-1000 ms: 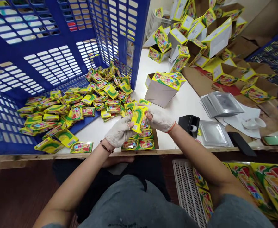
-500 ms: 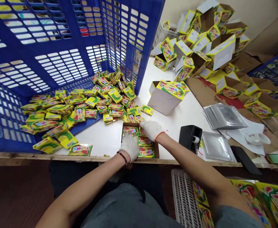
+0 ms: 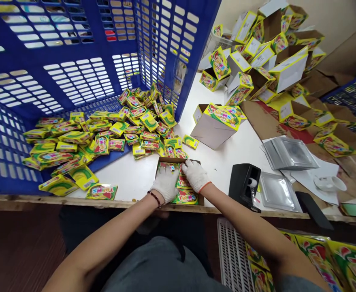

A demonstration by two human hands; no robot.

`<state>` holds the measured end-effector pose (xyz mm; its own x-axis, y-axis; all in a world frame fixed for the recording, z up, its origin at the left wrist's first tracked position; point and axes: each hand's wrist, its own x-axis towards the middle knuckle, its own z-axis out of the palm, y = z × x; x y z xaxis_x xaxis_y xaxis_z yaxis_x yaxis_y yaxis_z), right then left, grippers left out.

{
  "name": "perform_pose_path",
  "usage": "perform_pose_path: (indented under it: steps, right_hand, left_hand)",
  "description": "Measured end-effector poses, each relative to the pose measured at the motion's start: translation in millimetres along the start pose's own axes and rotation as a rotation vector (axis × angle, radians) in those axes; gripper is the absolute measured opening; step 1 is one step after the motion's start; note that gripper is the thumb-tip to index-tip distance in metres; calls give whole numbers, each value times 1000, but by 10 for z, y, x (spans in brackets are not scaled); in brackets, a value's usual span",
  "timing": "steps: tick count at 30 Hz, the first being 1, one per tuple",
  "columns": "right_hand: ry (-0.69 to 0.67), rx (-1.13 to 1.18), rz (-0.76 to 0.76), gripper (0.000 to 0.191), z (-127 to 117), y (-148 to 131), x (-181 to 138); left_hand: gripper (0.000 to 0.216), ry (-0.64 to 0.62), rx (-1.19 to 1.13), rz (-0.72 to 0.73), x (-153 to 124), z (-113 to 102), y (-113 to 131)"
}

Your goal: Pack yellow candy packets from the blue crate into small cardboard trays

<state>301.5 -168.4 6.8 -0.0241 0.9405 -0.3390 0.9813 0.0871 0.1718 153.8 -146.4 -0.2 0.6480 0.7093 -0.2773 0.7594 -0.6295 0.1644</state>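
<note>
A shallow open carton lies at the table's front edge, with small yellow-green packs laid flat inside in rows. My left hand, in a white knitted glove, rests with fingers stretched over the packs on the carton's left side. Gloved too, my right hand reaches in from the right, its fingers laid on the packs near the far right corner. Both hands hide part of the contents. Just beyond the carton, a loose pile of the same packs spills out of a blue crate.
Right of the carton stand an empty display box, a black tape dispenser and clear plastic trays. Many folded boxes are heaped at the back right. A white slatted crate sits below the table edge.
My right hand has shifted from the carton's far right corner slightly toward me, its fingers now flatter on the packs. My left hand stays on the left packs. The view has shifted slightly.
</note>
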Motion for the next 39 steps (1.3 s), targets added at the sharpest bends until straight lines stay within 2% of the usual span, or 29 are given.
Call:
perform_pose_path:
  steps: [5, 10, 15, 17, 19, 21, 23, 24, 26, 29, 31, 33, 36, 39]
  right_hand:
    - [-48, 37, 15, 40, 9, 0, -29]
    - [-172, 103, 49, 41, 9, -52, 11]
    - [-83, 118, 63, 41, 54, -132, -4]
    - [-112, 189, 72, 39, -9, -96, 6]
    - [-169, 280, 52, 31, -125, -4, 53]
    - [-123, 346, 35, 27, -256, 117, 149]
    - [65, 366, 29, 31, -361, 220, 300]
    - [166, 368, 16, 33, -396, 252, 395]
    - [280, 351, -42, 32, -432, 268, 605]
    - [185, 310, -132, 29, -444, 204, 897]
    - [122, 298, -139, 30, -453, 154, 1028]
    - [97, 286, -109, 37, -473, 130, 1090]
    - [52, 237, -99, 43, -529, 145, 1055]
    - [18, 190, -96, 33, -601, 207, 838]
  left_hand:
    - [77, -8, -14, 55, -20, 80, -4]
    - [86, -27, -17, 56, 48, 84, -6]
    - [87, -53, -68, 66, 95, 41, -21]
    - [85, -72, -80, 75, 70, 0, -26]
    - [74, -75, -76, 109, 24, -62, -44]
    - [51, -39, -69, 180, -13, -154, -99]
    - [32, 67, -73, 232, 0, -277, -217]
    - [29, 139, -76, 221, 37, -347, -306]
    - [29, 282, -58, 119, 176, -487, -540]
    - [31, 380, 28, -17, 483, -642, -962]
    - [33, 356, 79, -4, 683, -689, -1210]
    - [33, 281, 121, 17, 839, -699, -1374]
    - [29, 215, 152, -5, 952, -692, -1443]
    - [21, 264, 23, -36, 892, -709, -1384]
